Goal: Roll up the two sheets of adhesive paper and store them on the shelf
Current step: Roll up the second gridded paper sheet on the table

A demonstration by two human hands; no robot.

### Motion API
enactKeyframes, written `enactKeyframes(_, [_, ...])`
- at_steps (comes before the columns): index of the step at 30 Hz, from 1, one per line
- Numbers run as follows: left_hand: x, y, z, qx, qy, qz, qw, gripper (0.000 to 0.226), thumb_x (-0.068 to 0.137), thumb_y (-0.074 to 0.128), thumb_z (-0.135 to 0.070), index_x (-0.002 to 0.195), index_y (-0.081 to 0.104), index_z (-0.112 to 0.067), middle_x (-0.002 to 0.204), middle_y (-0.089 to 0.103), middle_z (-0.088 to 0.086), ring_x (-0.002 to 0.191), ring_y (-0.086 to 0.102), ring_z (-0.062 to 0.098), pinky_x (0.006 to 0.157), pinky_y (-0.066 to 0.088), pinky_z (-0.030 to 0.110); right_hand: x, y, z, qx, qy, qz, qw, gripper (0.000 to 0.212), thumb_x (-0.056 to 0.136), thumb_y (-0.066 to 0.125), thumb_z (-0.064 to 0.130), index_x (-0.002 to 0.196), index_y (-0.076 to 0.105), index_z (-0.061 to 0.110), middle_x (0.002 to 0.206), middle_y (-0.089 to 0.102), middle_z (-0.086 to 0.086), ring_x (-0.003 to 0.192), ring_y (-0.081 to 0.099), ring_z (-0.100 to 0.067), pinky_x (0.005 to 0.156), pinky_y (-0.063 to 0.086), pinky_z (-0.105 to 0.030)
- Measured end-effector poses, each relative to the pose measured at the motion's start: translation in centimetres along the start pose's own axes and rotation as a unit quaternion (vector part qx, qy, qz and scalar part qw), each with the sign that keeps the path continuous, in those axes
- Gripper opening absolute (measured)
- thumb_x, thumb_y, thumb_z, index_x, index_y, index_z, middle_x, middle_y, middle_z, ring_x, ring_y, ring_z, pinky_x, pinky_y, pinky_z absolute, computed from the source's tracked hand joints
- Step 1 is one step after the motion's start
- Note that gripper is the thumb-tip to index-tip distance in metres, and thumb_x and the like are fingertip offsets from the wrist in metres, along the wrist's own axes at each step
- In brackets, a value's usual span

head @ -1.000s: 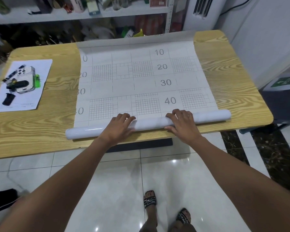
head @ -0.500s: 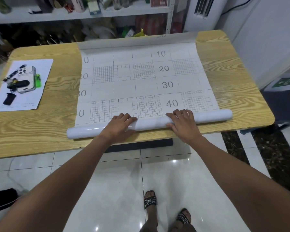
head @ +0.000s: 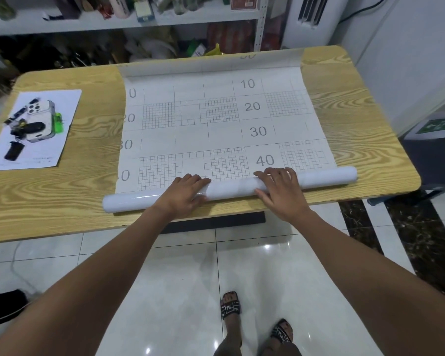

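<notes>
My left hand [head: 184,192] and right hand [head: 280,191] cup the roll [head: 231,188], fingers curled over it, set apart so it winds straight. Roll lies near the table [head: 62,201] front edge; unrolled sheet [head: 216,119] lies flat beyond.

white adhesive paper [head: 216,119] (grid backing up), near edge rolled into a tube [head: 231,189], far edge curled
</notes>
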State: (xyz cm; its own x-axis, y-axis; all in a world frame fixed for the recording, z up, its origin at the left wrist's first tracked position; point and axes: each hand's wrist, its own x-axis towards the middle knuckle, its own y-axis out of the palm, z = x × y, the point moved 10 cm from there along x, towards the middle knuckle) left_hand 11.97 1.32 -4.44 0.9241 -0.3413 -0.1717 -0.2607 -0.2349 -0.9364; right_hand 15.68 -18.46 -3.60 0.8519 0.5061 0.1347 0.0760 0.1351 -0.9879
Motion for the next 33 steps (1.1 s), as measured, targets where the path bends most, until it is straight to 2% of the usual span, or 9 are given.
enactKeyframes(3, [-0.1, -0.2, 0.1, -0.018, -0.02, -0.001, 1.0, 0.048, 0.094, 0.044, -0.037, 0.136, 0.037, -0.015, 0.124, 0.053, 0.005, 0.111, 0.044, 0.024, 0.093, 0.028, 0.034, 0.0, -0.3, 0.3, 0.009, -0.009, -0.009, 1.0, 0.048, 0.09, 0.034, 0.046, 0.123, 0.055, 0.018, 0.116, 0.057, -0.01, 0.106, 0.052, -0.03, 0.102, 0.029, -0.046])
enactKeyframes(6, [0.0, 0.0, 0.3, -0.011, -0.025, 0.007, 1.0, 0.041, 0.095, 0.044, -0.034, 0.131, 0.042, -0.015, 0.124, 0.053, 0.003, 0.111, 0.044, 0.022, 0.093, 0.026, 0.032, 0.0, -0.5, 0.5, 0.02, -0.017, -0.01, 1.0, 0.048, 0.09, 0.034, 0.046, 0.123, 0.055, 0.017, 0.118, 0.056, -0.012, 0.108, 0.05, -0.031, 0.102, 0.029, -0.046])
enactKeyframes(10, [-0.1, -0.2, 0.4, -0.003, -0.005, -0.01, 1.0, 0.042, 0.093, 0.039, -0.037, 0.127, 0.046, -0.013, 0.122, 0.051, 0.006, 0.106, 0.044, 0.024, 0.085, 0.027, 0.03, -0.1, -0.5, 0.6, 0.019, -0.024, -0.008, 1.0, 0.048, 0.09, 0.035, 0.048, 0.121, 0.055, 0.018, 0.117, 0.056, -0.012, 0.107, 0.05, -0.031, 0.101, 0.028, -0.045])
enactKeyframes(16, [-0.2, -0.9, 0.0, 0.015, 0.012, -0.049, 0.999, 0.038, 0.093, 0.046, -0.031, 0.123, 0.052, -0.008, 0.109, 0.05, 0.012, 0.097, 0.044, 0.028, 0.076, 0.025, 0.03, -0.2, -0.5, 0.6, 0.013, -0.024, -0.008, 1.0, 0.052, 0.086, 0.038, 0.054, 0.12, 0.054, 0.019, 0.114, 0.056, -0.011, 0.102, 0.051, -0.031, 0.095, 0.032, -0.043])
enactKeyframes(19, [-0.2, -0.8, -0.1, 0.02, 0.008, -0.046, 0.999, 0.04, 0.094, 0.048, -0.026, 0.129, 0.047, -0.007, 0.112, 0.052, 0.013, 0.1, 0.046, 0.03, 0.081, 0.032, 0.035, -0.1, -0.2, 0.6, 0.008, -0.017, 0.001, 1.0, 0.056, 0.085, 0.037, 0.056, 0.122, 0.054, 0.017, 0.113, 0.057, -0.01, 0.099, 0.053, -0.03, 0.093, 0.032, -0.04])
enactKeyframes(22, [-0.2, -0.5, 0.1, 0.026, -0.006, -0.038, 0.999, 0.044, 0.095, 0.046, -0.027, 0.135, 0.041, -0.009, 0.115, 0.053, 0.012, 0.102, 0.048, 0.031, 0.084, 0.034, 0.038, 0.1, 0.4, 0.5, 0.021, -0.009, 0.027, 0.999, 0.06, 0.085, 0.036, 0.057, 0.124, 0.052, 0.014, 0.114, 0.057, -0.01, 0.097, 0.055, -0.03, 0.09, 0.04, -0.042])
enactKeyframes(28, [-0.1, -0.2, 0.4, 0.022, -0.025, -0.035, 0.999, 0.041, 0.097, 0.04, -0.025, 0.135, 0.039, -0.011, 0.118, 0.054, 0.011, 0.104, 0.05, 0.03, 0.087, 0.034, 0.037, 0.3, 0.5, 0.6, 0.047, -0.016, 0.022, 0.999, 0.051, 0.087, 0.036, 0.052, 0.11, 0.055, 0.011, 0.107, 0.057, -0.008, 0.088, 0.056, -0.027, 0.087, 0.041, -0.04])
enactKeyframes(33, [-0.6, -0.5, 0.1, 0.034, -0.011, -0.064, 0.997, 0.041, 0.088, 0.059, -0.026, 0.125, 0.051, -0.01, 0.117, 0.054, 0.015, 0.095, 0.054, 0.033, 0.078, 0.043, 0.041, 0.5, 0.3, 0.4, 0.026, -0.002, 0.002, 1.0, 0.049, 0.089, 0.035, 0.049, 0.107, 0.06, 0.011, 0.11, 0.059, -0.01, 0.094, 0.055, -0.031, 0.085, 0.045, -0.042])
